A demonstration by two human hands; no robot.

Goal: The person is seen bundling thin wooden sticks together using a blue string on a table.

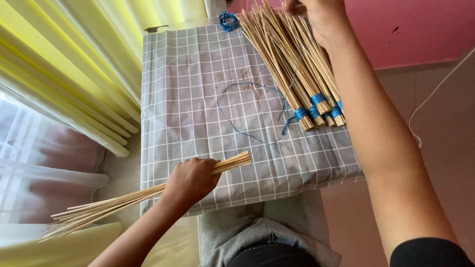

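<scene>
My left hand (190,180) grips a loose bunch of thin pale sticks (114,202) near one end; the bunch lies across the near edge of a grey checked cloth (198,99) and fans out to the lower left. My right hand (324,20) reaches to the far side and rests on a pile of stick bundles (292,64), each tied near its end with blue string (316,99). Whether that hand grips any of them is hidden by the hand itself. A loose blue string (237,126) curls on the cloth between the two hands.
A small coil of blue string (227,21) sits at the cloth's far edge. Yellow and white curtains (64,74) hang on the left. A pink wall (410,29) rises behind, and a thin white cord (435,94) runs on the right. My grey-trousered lap (267,227) is below.
</scene>
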